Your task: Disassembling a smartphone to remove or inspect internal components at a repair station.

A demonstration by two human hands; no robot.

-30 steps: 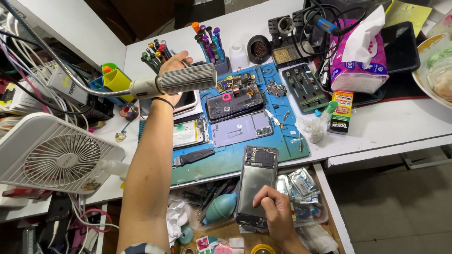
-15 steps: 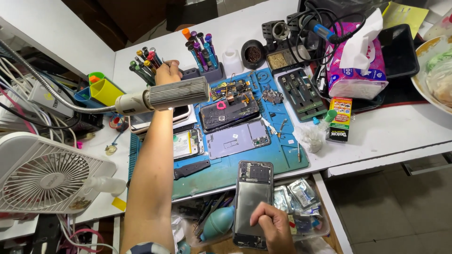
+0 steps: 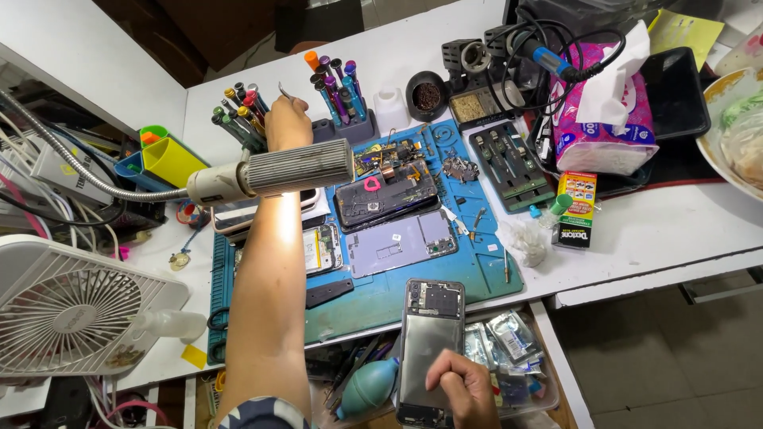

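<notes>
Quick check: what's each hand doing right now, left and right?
Left hand: closed on thin metal tweezers, up by the rack of coloured-handle screwdrivers.
Right hand: gripping the opened grey smartphone at its lower end.

I see a white workbench over grey floor; beside it, a lamp and white fan.

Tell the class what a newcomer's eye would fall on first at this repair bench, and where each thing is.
The outstretched left hand at the back of the bench, gripping tweezers beside a rack of coloured screwdrivers, stands out first, crossed by a gooseneck lamp just above the forearm. At the near edge, the right hand holds an opened phone over a cluttered drawer. Between them a blue work mat carries more dismantled phones.
</notes>
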